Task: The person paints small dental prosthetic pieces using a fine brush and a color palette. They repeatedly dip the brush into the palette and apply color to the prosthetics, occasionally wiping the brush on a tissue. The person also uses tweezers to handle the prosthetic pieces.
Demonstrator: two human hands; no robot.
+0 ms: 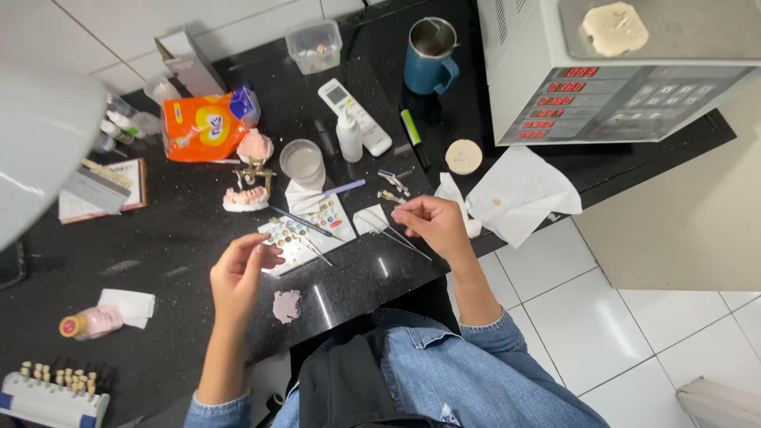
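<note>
Glossy black worktop (166, 246), cluttered, stands above a white tiled floor (602, 317).

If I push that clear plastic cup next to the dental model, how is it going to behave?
The clear cup looks thin-walled and light, so it would probably slide easily on the glossy black counter. Standing upright and open-topped, it might tip.

Beside the black countertop's (158, 238) orange bag (208, 124) stood a blue mug (430, 57), a white remote (354, 116) and a pink bottle (89, 322).
</note>
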